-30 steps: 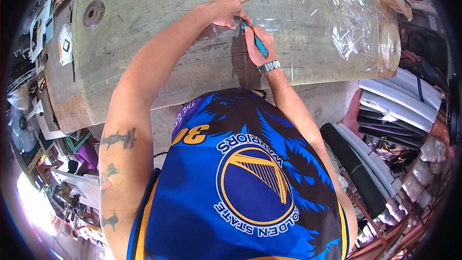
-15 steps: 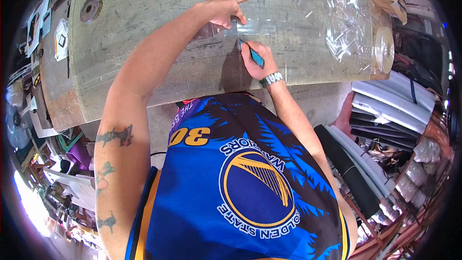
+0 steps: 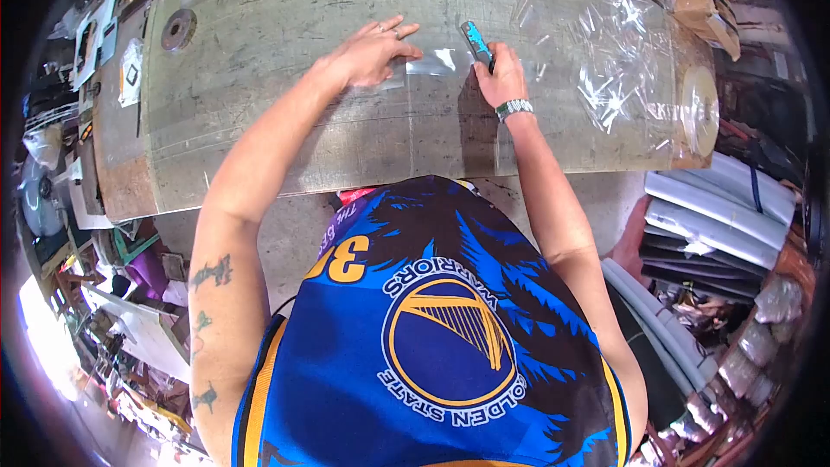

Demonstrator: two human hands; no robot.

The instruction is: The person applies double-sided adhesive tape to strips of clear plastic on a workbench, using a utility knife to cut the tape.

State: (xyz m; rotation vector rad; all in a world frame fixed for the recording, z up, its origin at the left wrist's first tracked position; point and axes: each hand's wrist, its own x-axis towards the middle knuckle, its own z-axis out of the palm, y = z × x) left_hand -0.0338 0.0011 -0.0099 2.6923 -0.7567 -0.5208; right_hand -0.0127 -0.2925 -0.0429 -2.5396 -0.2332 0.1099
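My left hand (image 3: pixel 379 54) rests on the worktable (image 3: pixel 303 151) with its fingers spread, over the left end of a clear plastic strip (image 3: pixel 424 64). The strip lies flat, and light glints off its right part. At that right end, my right hand (image 3: pixel 503 78) is closed around a blue utility knife (image 3: pixel 474 37). The knife points toward the table's far side, its lower part hidden in the palm.
Clear plastic scraps (image 3: pixel 612 86) are heaped on the table's right. Beyond them stands a clear tape-like roll (image 3: pixel 699 108), with a cardboard bundle (image 3: pixel 699 2) behind. A round metal disc (image 3: pixel 179 30) sits at the left. Rolled sheets (image 3: pixel 722 207) are stacked low on the right.
My right hand has moved right and forward with the knife, away from my left hand. My left hand has slid left and a little nearer. The view has shifted slightly.
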